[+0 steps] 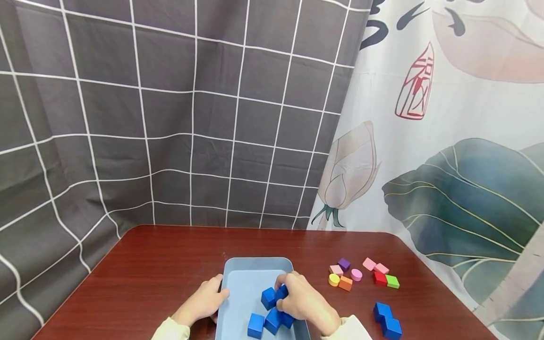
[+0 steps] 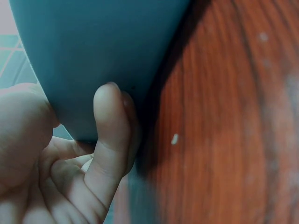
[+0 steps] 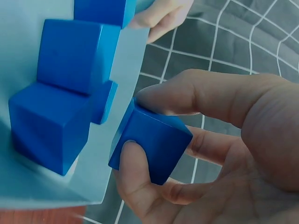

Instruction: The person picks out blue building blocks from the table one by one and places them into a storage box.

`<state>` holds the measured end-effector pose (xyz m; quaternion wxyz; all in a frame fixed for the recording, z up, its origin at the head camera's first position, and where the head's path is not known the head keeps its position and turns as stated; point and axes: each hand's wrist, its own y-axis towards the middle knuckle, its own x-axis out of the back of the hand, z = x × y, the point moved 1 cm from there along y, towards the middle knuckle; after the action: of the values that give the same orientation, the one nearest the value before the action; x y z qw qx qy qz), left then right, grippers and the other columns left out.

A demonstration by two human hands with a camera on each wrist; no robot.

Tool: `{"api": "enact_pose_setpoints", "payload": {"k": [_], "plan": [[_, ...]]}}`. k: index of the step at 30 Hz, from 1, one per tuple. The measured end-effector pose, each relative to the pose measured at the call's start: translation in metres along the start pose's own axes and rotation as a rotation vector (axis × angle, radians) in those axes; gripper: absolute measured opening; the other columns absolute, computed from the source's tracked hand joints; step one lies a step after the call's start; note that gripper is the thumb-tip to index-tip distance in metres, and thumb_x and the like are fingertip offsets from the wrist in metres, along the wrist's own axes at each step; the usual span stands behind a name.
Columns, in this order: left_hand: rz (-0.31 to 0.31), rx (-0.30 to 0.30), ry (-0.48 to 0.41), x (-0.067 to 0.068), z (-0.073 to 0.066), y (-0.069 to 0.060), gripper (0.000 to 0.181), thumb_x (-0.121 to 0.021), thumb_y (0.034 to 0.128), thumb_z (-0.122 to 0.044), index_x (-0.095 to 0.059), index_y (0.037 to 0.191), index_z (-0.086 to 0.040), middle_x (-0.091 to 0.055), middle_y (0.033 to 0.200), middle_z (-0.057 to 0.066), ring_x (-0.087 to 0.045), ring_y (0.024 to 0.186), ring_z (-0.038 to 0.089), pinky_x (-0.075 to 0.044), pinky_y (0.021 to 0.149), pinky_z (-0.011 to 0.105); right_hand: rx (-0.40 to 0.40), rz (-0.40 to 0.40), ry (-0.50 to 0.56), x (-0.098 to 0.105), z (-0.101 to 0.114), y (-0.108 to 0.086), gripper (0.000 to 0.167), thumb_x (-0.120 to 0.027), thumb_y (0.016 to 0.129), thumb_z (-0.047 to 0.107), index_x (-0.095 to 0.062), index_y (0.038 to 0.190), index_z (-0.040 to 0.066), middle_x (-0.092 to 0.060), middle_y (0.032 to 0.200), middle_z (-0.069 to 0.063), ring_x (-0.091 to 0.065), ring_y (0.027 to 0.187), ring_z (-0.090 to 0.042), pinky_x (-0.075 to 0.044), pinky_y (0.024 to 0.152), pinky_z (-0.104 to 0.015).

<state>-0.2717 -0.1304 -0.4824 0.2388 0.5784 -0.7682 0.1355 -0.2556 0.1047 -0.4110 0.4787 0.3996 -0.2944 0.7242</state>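
While your left hand (image 1: 201, 300) is gripping the tray's (image 1: 242, 278) left edge, your right (image 1: 303, 298) is pinching a cube (image 3: 159, 142), ideally level.

The table (image 1: 182, 269) in here is reddish-brown and wood-grained, its far corners rounded. A pale blue tray (image 1: 242, 278) rests on it. Right of that I see small pieces — a purple block (image 1: 344, 264), pale pink block (image 1: 335, 270), yellow disc (image 1: 334, 280), orange block (image 1: 345, 283), pink disc (image 1: 356, 275) — then two pink blocks (image 1: 369, 264), a red block (image 1: 380, 278) beside a green block (image 1: 392, 282). Nearer lie two blue blocks (image 1: 391, 328).
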Motion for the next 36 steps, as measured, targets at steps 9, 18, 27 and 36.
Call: {"api": "enact_pose_setpoints", "payload": {"k": [9,18,27,36], "plan": [[0.01,0.003,-0.01,-0.001,0.003,0.001,0.022,-0.044,0.0881,-0.008,-0.047,0.104,0.007,-0.056,0.07,0.009,-0.056,0.039,0.015,-0.049,0.035,0.032,0.09,0.024,-0.005,-0.011,0.011,-0.004,0.014,-0.071,0.074,0.013,-0.064,0.086,0.015,-0.049,0.083,-0.001,-0.048,0.075,-0.016,-0.053,0.064,-0.033],[0.013,0.006,-0.01,-0.001,0.003,0.002,0.023,-0.045,0.0885,-0.009,-0.047,0.105,0.007,-0.057,0.072,0.009,-0.056,0.041,0.016,-0.049,0.035,0.032,0.214,0.106,0.022,-0.018,0.023,-0.013,0.014,-0.07,0.078,0.019,-0.064,0.091,0.021,-0.046,0.082,0.01,-0.044,0.078,-0.006,-0.047,0.061,-0.02],[0.019,0.001,0.002,0.001,0.004,0.002,0.024,-0.047,0.0892,-0.01,-0.048,0.107,0.007,-0.057,0.074,0.008,-0.057,0.043,0.016,-0.049,0.036,0.031,0.327,0.24,-0.088,-0.021,0.031,-0.018,0.019,-0.068,0.081,0.025,-0.064,0.099,0.029,-0.051,0.092,0.013,-0.045,0.081,-0.004,-0.048,0.063,-0.021],[0.017,-0.016,0.003,0.001,0.004,0.002,0.023,-0.046,0.0893,-0.009,-0.048,0.106,0.007,-0.057,0.076,0.009,-0.057,0.045,0.016,-0.049,0.036,0.031,0.459,0.318,-0.06,-0.027,0.029,-0.015,0.023,-0.064,0.083,0.038,-0.065,0.102,0.026,-0.053,0.093,0.015,-0.047,0.084,0.001,-0.048,0.067,-0.018]]}}
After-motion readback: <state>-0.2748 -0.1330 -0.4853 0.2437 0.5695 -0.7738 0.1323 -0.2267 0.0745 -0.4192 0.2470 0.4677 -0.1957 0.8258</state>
